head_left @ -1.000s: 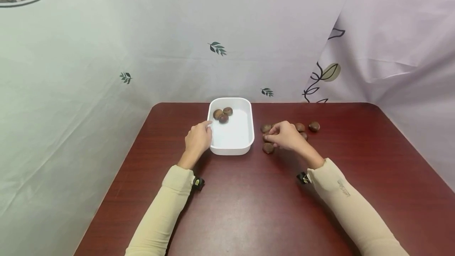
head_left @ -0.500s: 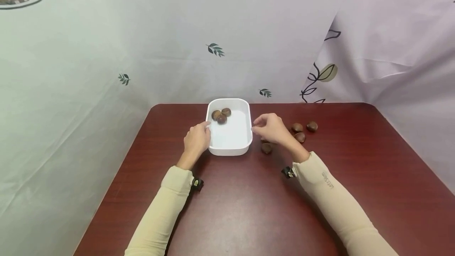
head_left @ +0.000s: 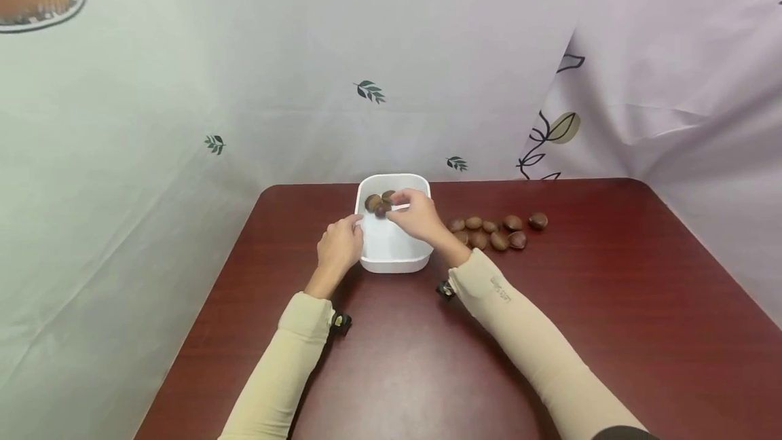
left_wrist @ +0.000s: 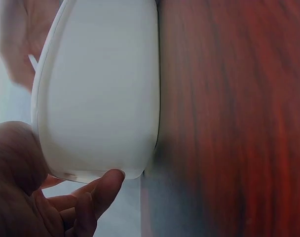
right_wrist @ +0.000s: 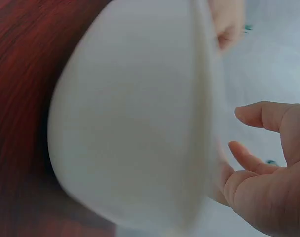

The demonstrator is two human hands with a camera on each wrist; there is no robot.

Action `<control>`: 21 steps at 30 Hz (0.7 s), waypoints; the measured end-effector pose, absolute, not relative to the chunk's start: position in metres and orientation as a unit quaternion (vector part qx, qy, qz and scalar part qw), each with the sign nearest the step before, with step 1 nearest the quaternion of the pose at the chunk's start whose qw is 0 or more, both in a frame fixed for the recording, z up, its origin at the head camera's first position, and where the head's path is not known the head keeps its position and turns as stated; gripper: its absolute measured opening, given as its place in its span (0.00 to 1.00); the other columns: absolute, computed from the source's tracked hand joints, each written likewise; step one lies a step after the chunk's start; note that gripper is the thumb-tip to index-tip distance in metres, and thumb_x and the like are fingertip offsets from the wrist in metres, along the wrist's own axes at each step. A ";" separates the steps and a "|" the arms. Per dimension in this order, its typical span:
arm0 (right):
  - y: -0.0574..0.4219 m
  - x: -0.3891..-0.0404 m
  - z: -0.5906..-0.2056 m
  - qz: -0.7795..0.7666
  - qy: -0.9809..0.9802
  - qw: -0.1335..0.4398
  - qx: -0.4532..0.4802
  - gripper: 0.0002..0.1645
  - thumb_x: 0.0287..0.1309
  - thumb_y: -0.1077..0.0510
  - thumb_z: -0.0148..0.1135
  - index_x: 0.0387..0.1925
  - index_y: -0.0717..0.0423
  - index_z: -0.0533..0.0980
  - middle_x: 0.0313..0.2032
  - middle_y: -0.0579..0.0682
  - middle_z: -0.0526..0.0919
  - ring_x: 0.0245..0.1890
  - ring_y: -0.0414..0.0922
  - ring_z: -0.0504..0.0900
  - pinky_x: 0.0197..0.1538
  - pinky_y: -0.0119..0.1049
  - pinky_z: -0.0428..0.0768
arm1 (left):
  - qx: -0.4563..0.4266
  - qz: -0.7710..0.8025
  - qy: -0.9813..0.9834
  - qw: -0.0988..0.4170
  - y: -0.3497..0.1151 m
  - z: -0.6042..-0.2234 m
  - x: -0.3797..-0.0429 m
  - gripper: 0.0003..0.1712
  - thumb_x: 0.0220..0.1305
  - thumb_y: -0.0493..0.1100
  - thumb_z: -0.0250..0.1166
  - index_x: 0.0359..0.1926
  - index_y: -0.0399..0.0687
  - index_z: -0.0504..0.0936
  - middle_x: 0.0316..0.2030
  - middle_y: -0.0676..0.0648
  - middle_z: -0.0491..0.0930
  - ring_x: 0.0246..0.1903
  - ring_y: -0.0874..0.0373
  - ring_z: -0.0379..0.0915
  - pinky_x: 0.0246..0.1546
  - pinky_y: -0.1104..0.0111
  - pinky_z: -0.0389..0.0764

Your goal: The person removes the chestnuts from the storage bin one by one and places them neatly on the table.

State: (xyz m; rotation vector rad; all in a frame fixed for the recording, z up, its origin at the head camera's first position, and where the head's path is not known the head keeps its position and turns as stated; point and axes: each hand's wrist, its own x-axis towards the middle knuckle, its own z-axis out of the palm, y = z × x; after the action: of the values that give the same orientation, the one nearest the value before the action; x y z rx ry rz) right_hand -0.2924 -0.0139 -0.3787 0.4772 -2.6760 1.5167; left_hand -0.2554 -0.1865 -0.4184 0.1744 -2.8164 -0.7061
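A deep white rectangular tray (head_left: pixel 394 266) stands at the table's far side with several chestnuts (head_left: pixel 373 204) in its back left part. My left hand (head_left: pixel 339 242) holds the tray's left side; in the left wrist view its fingertips (left_wrist: pixel 115 178) touch the outer wall. My right hand (head_left: pixel 417 214) reaches over the right rim into the tray, fingertips right by the chestnuts. Thumb and index finger stand apart in the right wrist view, with nothing visible between them. Some of its other fingers are hidden behind the tray wall there.
Right of the tray lies a loose group of chestnuts (head_left: pixel 499 242), partly covered by my right wrist. One chestnut (head_left: pixel 537 221) sits apart at its far right. The dark red table (head_left: pixel 391 358) meets a pale patterned cloth (head_left: pixel 293 100) behind and at the sides.
My right hand has moved left from the chestnut group, across the rim and into the tray beside the chestnuts there. The left hand has kept its place at the tray's left side.
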 end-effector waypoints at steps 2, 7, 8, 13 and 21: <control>-0.025 -0.298 -0.384 0.479 -0.865 0.014 0.149 0.23 0.48 0.60 0.64 0.48 0.63 0.76 0.45 0.60 0.80 0.42 0.51 0.82 0.42 0.38 0.79 | 0.060 -0.239 -0.963 0.111 -0.186 -0.418 -0.255 0.19 0.65 0.48 0.50 0.55 0.59 0.77 0.49 0.44 0.79 0.39 0.43 0.78 0.32 0.50 0.75; -0.046 -0.309 -0.392 0.467 -0.874 0.018 0.133 0.25 0.47 0.59 0.63 0.49 0.64 0.74 0.43 0.59 0.81 0.44 0.50 0.80 0.45 0.40 0.77 | 0.061 -0.237 -0.963 0.110 -0.187 -0.416 -0.256 0.20 0.65 0.48 0.50 0.55 0.60 0.77 0.49 0.44 0.79 0.39 0.43 0.78 0.32 0.50 0.75; -0.049 -0.311 -0.393 0.469 -0.873 0.019 0.132 0.25 0.47 0.59 0.63 0.50 0.64 0.74 0.43 0.59 0.81 0.44 0.50 0.80 0.45 0.40 0.76 | 0.062 -0.238 -0.963 0.112 -0.187 -0.416 -0.256 0.19 0.64 0.47 0.50 0.55 0.60 0.77 0.49 0.44 0.79 0.39 0.43 0.78 0.33 0.50 0.75; -0.056 -0.322 -0.402 0.475 -0.873 0.020 0.107 0.25 0.49 0.58 0.65 0.51 0.62 0.74 0.45 0.60 0.80 0.44 0.50 0.79 0.48 0.40 0.75 | 0.065 -0.236 -0.963 0.110 -0.186 -0.420 -0.255 0.19 0.64 0.48 0.51 0.54 0.61 0.78 0.48 0.45 0.79 0.40 0.43 0.78 0.33 0.49 0.74; -0.055 -0.333 -0.413 0.492 -0.867 0.027 0.077 0.25 0.47 0.60 0.66 0.49 0.63 0.74 0.44 0.58 0.81 0.45 0.51 0.79 0.49 0.40 0.74 | 0.061 -0.245 -0.959 0.125 -0.186 -0.419 -0.253 0.19 0.64 0.47 0.51 0.54 0.59 0.78 0.48 0.44 0.80 0.39 0.43 0.78 0.32 0.49 0.74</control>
State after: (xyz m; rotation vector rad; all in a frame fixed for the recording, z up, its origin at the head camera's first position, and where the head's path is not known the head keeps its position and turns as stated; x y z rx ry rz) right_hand -0.3331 -0.0547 -0.4133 0.2386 -2.6756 1.5204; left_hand -0.2532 -0.1858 -0.4189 0.1779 -2.7954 -0.7148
